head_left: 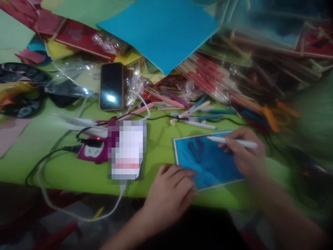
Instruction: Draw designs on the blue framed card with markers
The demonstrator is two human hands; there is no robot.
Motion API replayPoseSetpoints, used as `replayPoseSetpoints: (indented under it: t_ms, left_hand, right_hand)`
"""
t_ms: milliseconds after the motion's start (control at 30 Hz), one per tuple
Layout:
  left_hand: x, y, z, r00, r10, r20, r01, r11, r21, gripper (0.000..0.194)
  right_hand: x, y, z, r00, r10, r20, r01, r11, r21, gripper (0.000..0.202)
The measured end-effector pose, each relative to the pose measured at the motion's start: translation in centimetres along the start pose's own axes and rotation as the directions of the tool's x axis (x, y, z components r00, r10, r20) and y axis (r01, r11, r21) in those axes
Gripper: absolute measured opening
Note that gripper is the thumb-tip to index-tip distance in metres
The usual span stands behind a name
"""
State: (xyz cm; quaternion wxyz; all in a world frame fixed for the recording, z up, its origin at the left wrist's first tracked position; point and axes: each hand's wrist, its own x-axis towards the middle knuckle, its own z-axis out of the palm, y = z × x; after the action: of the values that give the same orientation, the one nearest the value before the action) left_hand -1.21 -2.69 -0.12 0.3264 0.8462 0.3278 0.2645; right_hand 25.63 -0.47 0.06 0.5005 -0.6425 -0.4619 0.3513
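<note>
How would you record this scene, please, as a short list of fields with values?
left hand: rests on the left edge of the blue panel, holding nothing visible
right hand: holds a white pen over the panel; tip contact unclear
panel details: pale edging, dark drawing
left of panel: purple power strip
beyond strip: dark-screened phone
beyond panel: scattered pens

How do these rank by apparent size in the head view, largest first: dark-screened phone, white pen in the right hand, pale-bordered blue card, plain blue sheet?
1. Plain blue sheet, cut off at the top
2. Pale-bordered blue card, partly covered
3. Dark-screened phone
4. White pen
</note>
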Motion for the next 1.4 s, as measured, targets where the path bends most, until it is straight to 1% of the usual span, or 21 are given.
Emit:
replayPoseSetpoints:
  t_ms: [167, 300, 400, 567, 800, 1000, 1100, 1233, 1333, 1400]
  left_hand:
    - [-0.2, -0.1, 0.1, 1.000, 0.000, 0.004, 0.000, 1.000, 0.007, 0.012]
    - [-0.2, 0.0, 0.1, 1.000, -0.001, 0.004, 0.001, 1.000, 0.004, 0.015]
    - [-0.1, 0.1, 0.1, 1.000, -0.003, -0.001, 0.003, 1.000, 0.005, 0.018]
    - [0.0, 0.1, -0.1, 1.000, 0.000, -0.001, 0.000, 1.000, 0.009, 0.017]
    - [-0.2, 0.1, -0.1, 1.000, -0.011, 0.009, 0.011, 1.000, -0.008, 0.016]
    - [-0.1, 0.1, 0.0, 1.000, -0.008, 0.001, 0.008, 1.000, 0.009, 0.017]
    - [0.0, 0.1, 0.0, 1.000, -0.008, 0.001, 0.008, 1.000, 0.007, 0.017]
    - [-0.1, 0.1, -0.1, 1.000, -0.002, -0.006, 0.003, 1.000, 0.016, 0.016]
    - [-0.1, 0.1, 0.0, 1.000, 0.000, 0.006, 0.000, 0.999, 0.037, 0.016]
    - [-0.1, 0.1, 0.0, 1.000, 0.004, 0.008, -0.004, 0.999, 0.039, 0.016]
  right_hand:
    - [0.1, -1.1, 0.3, 0.997, 0.020, 0.074, -0.016, 0.998, -0.061, 0.022]
    - [0.1, -1.9, 0.6, 0.994, 0.033, 0.102, -0.018, 0.990, -0.138, 0.021]
    - [0.1, -2.0, 0.6, 0.993, 0.038, 0.108, -0.020, 0.987, -0.159, 0.021]
    - [0.1, -1.9, 0.5, 0.990, 0.020, 0.137, 0.010, 0.976, -0.216, 0.026]
    - [0.1, -1.8, 0.5, 0.993, 0.029, 0.116, -0.003, 0.976, -0.218, 0.021]
    - [0.1, -2.0, 0.5, 0.990, 0.008, 0.141, 0.021, 0.978, -0.207, 0.023]
    - [0.0, -1.7, 0.4, 0.994, 0.012, 0.110, 0.008, 0.984, -0.180, 0.022]
    - [0.0, -0.6, 0.1, 0.999, 0.028, 0.023, -0.027, 0.999, -0.039, 0.018]
    - [0.1, 0.0, 0.1, 0.999, 0.019, -0.037, -0.018, 1.000, 0.018, 0.020]
    - [0.1, 0.0, 0.2, 0.999, 0.018, -0.037, -0.017, 1.000, 0.025, 0.022]
